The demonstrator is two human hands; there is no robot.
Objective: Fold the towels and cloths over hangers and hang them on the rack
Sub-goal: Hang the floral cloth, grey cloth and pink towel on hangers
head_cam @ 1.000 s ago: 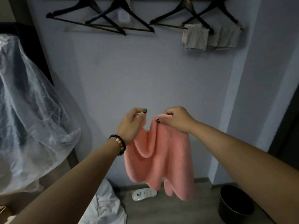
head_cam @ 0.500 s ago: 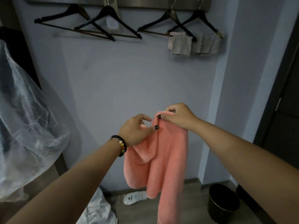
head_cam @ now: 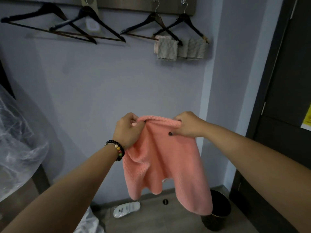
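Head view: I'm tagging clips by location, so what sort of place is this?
Probably a hotel room or bedroom entry nook: a wall rack hung with dark hangers, a white slipper on the wood-look floor, and a small black bin beside a dark door.

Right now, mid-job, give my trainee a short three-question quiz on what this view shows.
1. True or false: both the left hand and the right hand grip the pink towel by its top edge.
2. How many hangers on the rack already carry grey cloths? A) none B) two C) four
3. What dark container stands on the floor under the towel's right corner?

Key: 1 true. 2 B. 3 the black bin.
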